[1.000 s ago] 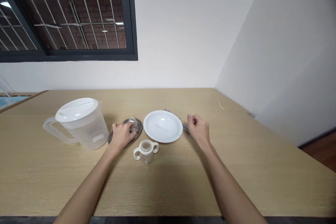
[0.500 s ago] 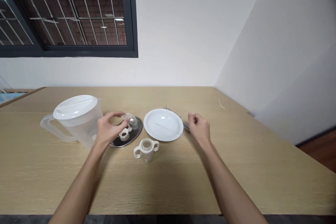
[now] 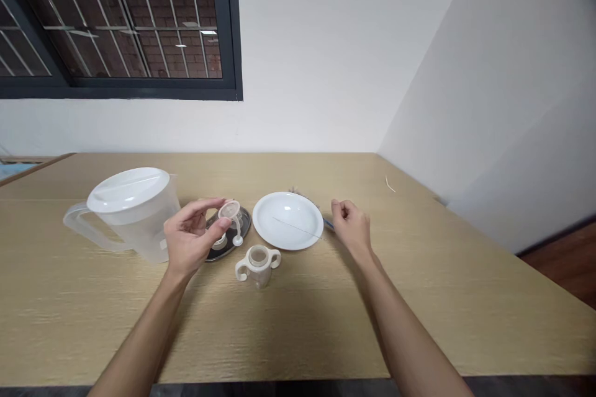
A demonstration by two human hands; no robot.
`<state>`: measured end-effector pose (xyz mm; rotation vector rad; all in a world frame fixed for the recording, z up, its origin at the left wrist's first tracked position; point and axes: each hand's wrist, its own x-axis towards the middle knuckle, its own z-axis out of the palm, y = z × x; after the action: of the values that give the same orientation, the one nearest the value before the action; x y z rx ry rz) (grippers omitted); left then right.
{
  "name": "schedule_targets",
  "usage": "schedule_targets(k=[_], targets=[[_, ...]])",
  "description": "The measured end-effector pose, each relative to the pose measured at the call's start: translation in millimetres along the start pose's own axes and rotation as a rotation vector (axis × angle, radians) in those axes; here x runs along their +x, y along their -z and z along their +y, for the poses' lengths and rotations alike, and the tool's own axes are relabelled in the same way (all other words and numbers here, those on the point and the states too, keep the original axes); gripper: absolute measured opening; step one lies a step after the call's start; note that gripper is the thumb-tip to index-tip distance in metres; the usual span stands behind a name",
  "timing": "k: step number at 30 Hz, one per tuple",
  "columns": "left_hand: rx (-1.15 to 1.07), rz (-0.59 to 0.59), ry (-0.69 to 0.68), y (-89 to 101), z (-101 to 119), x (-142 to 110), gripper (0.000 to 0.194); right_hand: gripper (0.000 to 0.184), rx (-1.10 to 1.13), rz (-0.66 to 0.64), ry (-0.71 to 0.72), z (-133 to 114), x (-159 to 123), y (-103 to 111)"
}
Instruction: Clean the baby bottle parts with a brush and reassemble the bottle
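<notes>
My left hand (image 3: 190, 232) pinches a small translucent round cap (image 3: 230, 211) between thumb and fingers, above a dark metal tray (image 3: 239, 239). A thin strap with a white ball-shaped end hangs from the cap. Small pale and clear parts lie on the tray, partly hidden by this hand. My right hand (image 3: 352, 228) is closed beside a white plate (image 3: 270, 236); what its fingers hold, if anything, is hidden. A blue handle (image 3: 328, 224) shows between plate and hand. Nearest me stands a small clear bottle with two cream handles (image 3: 258, 265), open at the top.
At the left stands a translucent pitcher (image 3: 146, 229) with a white lid. A thin wire-like line (image 3: 298, 228) crosses the plate, and dark bristles (image 3: 294, 191) show behind its rim. A small pale strip (image 3: 390, 184) lies at the back right, near the wall.
My left hand has lifted the round cap from the tray and drawn back slightly left; the cap is now turned so its strap hangs down. My right hand has stayed in place.
</notes>
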<state>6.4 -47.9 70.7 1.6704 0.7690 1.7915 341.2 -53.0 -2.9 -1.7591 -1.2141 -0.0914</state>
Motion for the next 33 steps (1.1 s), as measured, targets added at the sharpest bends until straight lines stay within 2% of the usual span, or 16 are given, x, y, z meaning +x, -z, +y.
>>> schedule_targets(k=[5,11,18,24,33], targets=[[-0.136,-0.086,-0.008,-4.9,1,-3,0.029,0.043,-0.004,-0.002,-0.001,0,0,0],[-0.167,-0.156,-0.025,-10.3,0,-8,0.035,0.042,-0.004,0.007,0.005,1,0,-1],[-0.101,-0.201,0.044,-11.6,-6,-10,0.034,0.043,-0.003,0.004,-0.001,0,0,0],[-0.127,-0.197,0.098,-12.7,-1,-11,0.031,0.043,0.004,0.013,0.010,1,0,0],[-0.126,-0.247,0.113,-13.4,0,-12,0.031,0.043,0.003,0.007,0.024,-1,-1,1]])
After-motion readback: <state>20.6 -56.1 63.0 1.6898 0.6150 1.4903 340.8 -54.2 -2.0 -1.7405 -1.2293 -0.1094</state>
